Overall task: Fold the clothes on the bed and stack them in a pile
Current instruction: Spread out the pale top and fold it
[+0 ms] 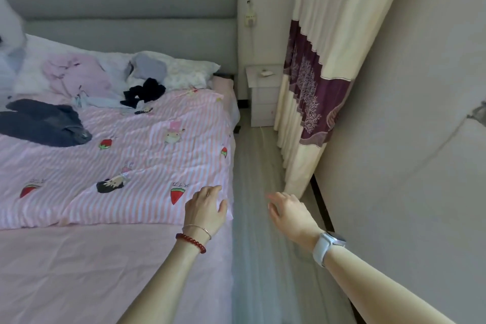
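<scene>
Nothing folded yet. Left hand (207, 206) resting loose near duvet (126, 155) edge, right hand (286, 212) empty, fingers relaxed. Best reach frame-left for dark trousers (44, 125) first, flatten before folding.

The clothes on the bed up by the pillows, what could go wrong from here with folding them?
1. The dark grey garment, black garment and light blue garment lie far from both hands, so reaching may be awkward.
2. The left hand sits at the striped quilt edge; dragging it could shift the clothes.
3. The right hand hangs over the floor, where pulled clothes could fall.
</scene>
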Action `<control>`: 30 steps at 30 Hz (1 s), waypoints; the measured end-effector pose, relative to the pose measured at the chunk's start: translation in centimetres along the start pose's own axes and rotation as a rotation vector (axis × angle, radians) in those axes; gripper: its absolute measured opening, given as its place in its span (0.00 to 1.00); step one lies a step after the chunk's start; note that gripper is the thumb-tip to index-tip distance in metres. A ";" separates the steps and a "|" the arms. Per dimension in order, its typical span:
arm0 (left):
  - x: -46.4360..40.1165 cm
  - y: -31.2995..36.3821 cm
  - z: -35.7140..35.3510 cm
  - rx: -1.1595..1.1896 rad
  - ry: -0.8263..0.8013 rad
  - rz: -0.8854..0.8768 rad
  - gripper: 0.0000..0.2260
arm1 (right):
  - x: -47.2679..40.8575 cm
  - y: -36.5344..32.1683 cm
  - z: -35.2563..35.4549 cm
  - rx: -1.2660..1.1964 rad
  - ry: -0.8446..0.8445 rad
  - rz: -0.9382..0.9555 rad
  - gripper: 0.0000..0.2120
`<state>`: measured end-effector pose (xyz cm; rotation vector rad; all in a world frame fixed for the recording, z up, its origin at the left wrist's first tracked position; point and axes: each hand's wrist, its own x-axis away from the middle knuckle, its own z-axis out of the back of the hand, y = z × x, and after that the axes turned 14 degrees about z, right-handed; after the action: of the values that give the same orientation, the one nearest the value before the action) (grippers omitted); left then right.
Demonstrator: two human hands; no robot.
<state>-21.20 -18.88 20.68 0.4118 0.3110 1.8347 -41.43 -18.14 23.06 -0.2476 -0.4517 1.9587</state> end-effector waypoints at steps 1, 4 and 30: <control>-1.8 1.3 -0.4 0.013 -0.002 0.028 0.18 | -1.9 1.5 0.8 -0.004 -0.010 0.022 0.16; -6.2 4.9 -1.0 0.047 -0.001 0.082 0.18 | -7.2 5.5 3.7 -0.022 0.009 0.072 0.17; -55.4 -2.3 10.6 0.159 0.139 0.606 0.20 | -68.3 4.6 4.5 -0.245 -0.365 0.487 0.19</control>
<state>0.12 -71.10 22.47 0.5285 0.4652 2.4475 -18.37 -82.81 23.10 -0.1626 -0.9436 2.4366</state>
